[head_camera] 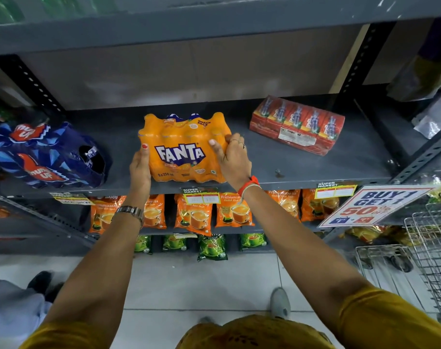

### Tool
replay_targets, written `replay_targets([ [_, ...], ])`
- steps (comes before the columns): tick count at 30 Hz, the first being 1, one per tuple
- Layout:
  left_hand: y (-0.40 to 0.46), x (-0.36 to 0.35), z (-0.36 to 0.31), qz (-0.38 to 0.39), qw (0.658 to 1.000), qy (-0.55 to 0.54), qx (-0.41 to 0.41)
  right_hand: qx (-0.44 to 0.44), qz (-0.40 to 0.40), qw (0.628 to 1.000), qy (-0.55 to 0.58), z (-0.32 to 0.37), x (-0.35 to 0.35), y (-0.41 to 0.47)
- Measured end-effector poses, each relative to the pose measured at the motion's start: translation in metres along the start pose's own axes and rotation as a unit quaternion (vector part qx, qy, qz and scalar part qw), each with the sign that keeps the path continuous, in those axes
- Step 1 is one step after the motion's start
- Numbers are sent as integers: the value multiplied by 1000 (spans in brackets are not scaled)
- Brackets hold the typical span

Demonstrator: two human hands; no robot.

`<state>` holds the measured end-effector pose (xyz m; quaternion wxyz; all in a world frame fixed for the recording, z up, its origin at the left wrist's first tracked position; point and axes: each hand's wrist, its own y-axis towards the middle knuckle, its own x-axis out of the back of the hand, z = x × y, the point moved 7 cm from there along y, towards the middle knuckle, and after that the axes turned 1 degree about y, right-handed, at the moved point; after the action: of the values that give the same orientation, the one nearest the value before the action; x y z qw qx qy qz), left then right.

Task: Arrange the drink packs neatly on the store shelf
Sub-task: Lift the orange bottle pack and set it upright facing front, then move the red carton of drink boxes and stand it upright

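An orange Fanta pack of small bottles rests near the front middle of the grey shelf. My left hand grips its left side and my right hand grips its right side. A blue Thums Up pack lies at the shelf's left end, apart from the Fanta pack. A red pack of juice cartons lies angled toward the back right.
Orange tea pouches line the shelf below, green pouches under them. A promotional sign hangs at the right shelf edge. A wire trolley stands on the floor at right. Another person's shoes show at lower left.
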<state>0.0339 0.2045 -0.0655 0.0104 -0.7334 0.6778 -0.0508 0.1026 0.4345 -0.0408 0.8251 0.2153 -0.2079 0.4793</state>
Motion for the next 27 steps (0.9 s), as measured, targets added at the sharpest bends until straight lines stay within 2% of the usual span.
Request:
replay_targets([
  [8, -5, 1, 1, -36, 999, -3, -1, 13, 30, 999, 13, -9, -1, 4],
  [10, -14, 10, -2, -117, 991, 3, -68, 22, 51, 998, 25, -11, 0, 5],
  [12, -31, 16, -4, -249, 955, 9, -162, 30, 72, 996, 52, -15, 8, 10],
  [13, -42, 13, -3, -298, 937, 23, -183, 30, 73, 994, 71, -19, 15, 14],
  [15, -61, -16, 3, -327, 923, 14, -202, 30, 50, 995, 83, -35, 38, 30],
  [18, -93, -88, 13, -272, 934, -142, -181, 49, -9, 999, -7, -64, 85, 64],
  [20, -110, -147, 27, -217, 947, -228, -65, 45, -36, 988, -146, -86, 117, 91],
  [22, -122, -213, 46, -130, 959, -240, 72, 29, -38, 958, -282, -108, 146, 116],
  [24, -124, -274, 55, -16, 956, -224, 191, 3, -32, 937, -347, -131, 174, 139],
  [25, -124, -297, 56, 41, 951, -196, 236, -21, -13, 934, -356, -143, 183, 147],
  [27, -124, -337, 50, 137, 938, -164, 273, -59, 63, 929, -360, -166, 192, 155],
])
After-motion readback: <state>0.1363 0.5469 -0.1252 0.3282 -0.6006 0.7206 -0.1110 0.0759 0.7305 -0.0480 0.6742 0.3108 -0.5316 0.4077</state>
